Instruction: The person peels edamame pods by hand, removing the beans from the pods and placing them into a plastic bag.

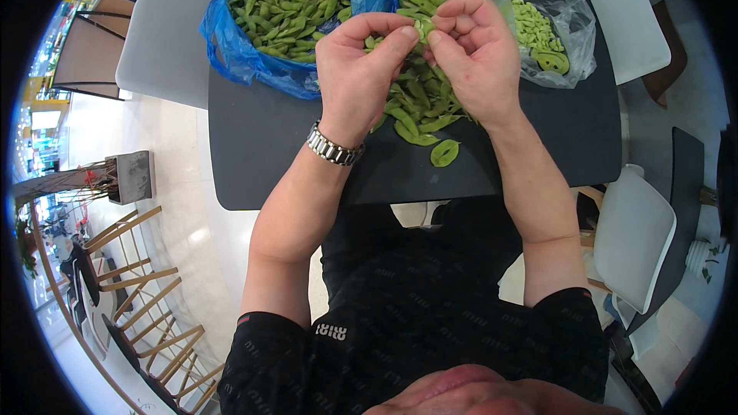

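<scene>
Between both hands is a green soybean pod (424, 27), pinched at its two ends. My left hand (363, 63), with a metal watch (334, 147) at the wrist, grips it between thumb and forefinger. From the other side my right hand (478, 57) holds it the same way; its curled fingers partly hide the pod. Below the hands lies a heap of pods and husks (424, 98) on the dark table (271, 150). One flat, split pod (444, 153) rests nearer to me, apart from the heap.
A blue plastic bag (222, 63) full of pods (288, 6) stands at the far left. At the far right, a clear plastic bag (582, 29) contains shelled beans (533, 23). Pale chairs (167, 40) flank the table, another (634, 242) stands at right.
</scene>
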Demonstrator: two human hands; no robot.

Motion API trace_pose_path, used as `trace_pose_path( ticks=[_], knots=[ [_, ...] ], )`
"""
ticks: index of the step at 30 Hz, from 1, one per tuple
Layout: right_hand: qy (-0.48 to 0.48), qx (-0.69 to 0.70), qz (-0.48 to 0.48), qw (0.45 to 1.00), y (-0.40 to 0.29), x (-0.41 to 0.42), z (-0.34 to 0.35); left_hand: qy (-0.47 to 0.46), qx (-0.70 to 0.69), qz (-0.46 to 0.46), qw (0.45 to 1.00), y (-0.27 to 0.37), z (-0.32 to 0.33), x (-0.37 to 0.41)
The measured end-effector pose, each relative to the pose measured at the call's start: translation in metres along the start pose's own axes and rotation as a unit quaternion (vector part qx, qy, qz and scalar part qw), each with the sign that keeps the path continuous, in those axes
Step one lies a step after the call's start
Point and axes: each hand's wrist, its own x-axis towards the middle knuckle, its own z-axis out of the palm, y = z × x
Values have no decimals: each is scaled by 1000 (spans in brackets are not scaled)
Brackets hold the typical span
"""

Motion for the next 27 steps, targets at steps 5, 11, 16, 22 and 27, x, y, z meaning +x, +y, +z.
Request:
trace_pose_path(
  ticks=[5, 11, 16, 22, 27],
  knots=[
    [32, 16, -27, 999, 3, 1, 3, -8, 88, 57, 994, -3, -2, 0],
    [6, -72, -36, 997, 0, -1, 0, -15, 9, -15, 1000, -2, -3, 1],
    [13, -69, -34, 997, 0, 0, 1, -49, -144, -84, 985, 0, -7, 7],
    [9, -46, -29, 998, 3, 0, 1, -76, -227, -128, 962, 0, -15, 11],
    [4, -45, -26, 999, 2, -1, 0, -130, -308, -152, 930, -3, -25, 15]
  ],
)
